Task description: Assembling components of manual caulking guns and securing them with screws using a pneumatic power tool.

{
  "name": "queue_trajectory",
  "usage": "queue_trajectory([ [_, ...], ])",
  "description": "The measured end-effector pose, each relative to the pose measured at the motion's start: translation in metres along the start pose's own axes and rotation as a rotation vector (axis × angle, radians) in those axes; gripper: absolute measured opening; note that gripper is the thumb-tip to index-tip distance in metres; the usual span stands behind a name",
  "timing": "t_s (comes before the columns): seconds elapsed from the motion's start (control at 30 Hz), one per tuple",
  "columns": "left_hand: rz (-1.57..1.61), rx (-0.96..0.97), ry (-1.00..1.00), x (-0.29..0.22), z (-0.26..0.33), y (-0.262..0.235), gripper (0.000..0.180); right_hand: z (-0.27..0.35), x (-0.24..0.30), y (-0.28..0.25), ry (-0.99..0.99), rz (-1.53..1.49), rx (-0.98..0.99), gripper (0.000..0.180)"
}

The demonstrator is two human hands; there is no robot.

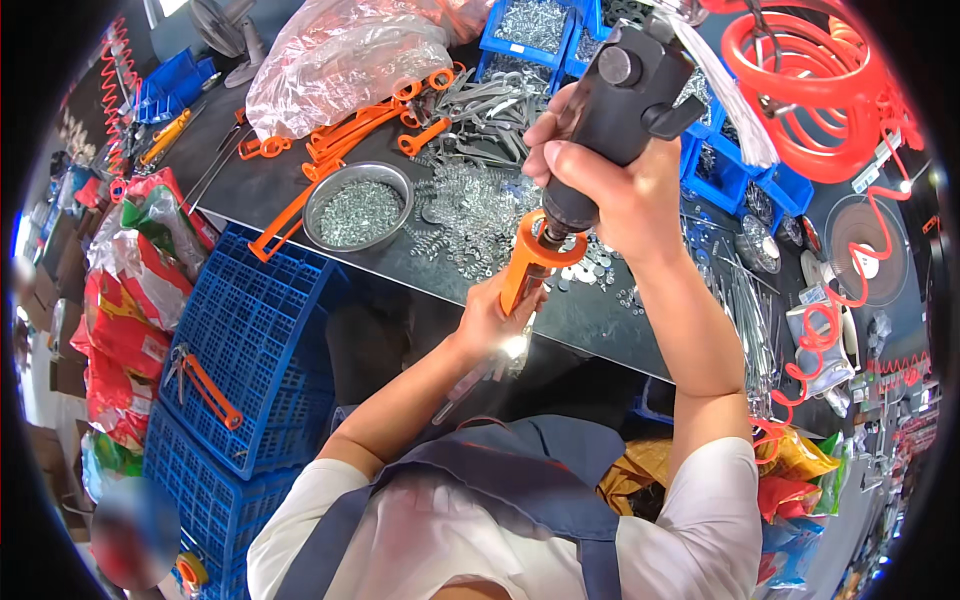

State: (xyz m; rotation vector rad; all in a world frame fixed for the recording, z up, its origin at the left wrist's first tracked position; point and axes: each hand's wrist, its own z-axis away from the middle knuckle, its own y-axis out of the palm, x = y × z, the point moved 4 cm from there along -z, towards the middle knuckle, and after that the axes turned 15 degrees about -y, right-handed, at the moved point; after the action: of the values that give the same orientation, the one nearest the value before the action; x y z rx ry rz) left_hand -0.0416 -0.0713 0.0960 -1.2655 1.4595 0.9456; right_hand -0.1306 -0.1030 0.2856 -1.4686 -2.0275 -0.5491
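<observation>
My right hand is wrapped round a black power driver, which tilts down toward me. Below it, my left hand grips an orange plastic handle with a ring at its top. The driver's tip reaches into or against that ring; the exact contact is hidden. A bright light shows just under my left hand. Behind the handle, small springs and washers lie loose on the dark table. A metal bowl of small parts stands to the left.
Several orange handles and a pile of metal levers lie behind the bowl, beside a clear plastic bag. Blue bins of hardware line the back. Red coiled hose hangs at right. Blue crates stand at left.
</observation>
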Motion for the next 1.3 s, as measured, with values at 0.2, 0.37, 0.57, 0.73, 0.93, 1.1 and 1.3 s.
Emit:
queue_trajectory([
  [0.2, -0.091, -0.091, 0.122, -0.001, 0.0, 0.004, 0.008, -0.001, 0.001, 0.003, -0.017, 0.085, 0.06, 0.011],
  [0.37, -0.135, -0.105, 0.091, 0.003, 0.003, 0.002, 0.009, -0.015, 0.031, -0.041, -0.138, -0.035, -0.191, 0.019],
  [0.57, -0.039, 0.047, -0.07, 0.02, 0.009, 0.001, 0.012, 0.072, -0.047, -0.207, 0.224, 0.399, -0.352, 0.027],
  [0.73, 0.212, 0.283, -0.186, -0.007, 0.036, -0.013, 0.023, 0.218, -0.116, -0.339, 0.662, 1.458, 0.002, 0.046],
  [0.93, 0.872, -0.145, -0.019, -0.04, 0.028, -0.09, 0.032, 0.189, -0.045, -0.13, 0.154, 1.155, 0.062, 0.063],
  [1.1, 1.125, -0.333, -0.125, -0.026, 0.013, -0.093, 0.031, 0.21, -0.045, 0.002, -0.226, 0.423, 0.48, 0.081],
  [1.3, 1.35, -0.307, -0.131, -0.007, 0.023, -0.092, 0.029, 0.203, -0.06, 0.034, -0.341, 0.364, 0.362, 0.094],
])
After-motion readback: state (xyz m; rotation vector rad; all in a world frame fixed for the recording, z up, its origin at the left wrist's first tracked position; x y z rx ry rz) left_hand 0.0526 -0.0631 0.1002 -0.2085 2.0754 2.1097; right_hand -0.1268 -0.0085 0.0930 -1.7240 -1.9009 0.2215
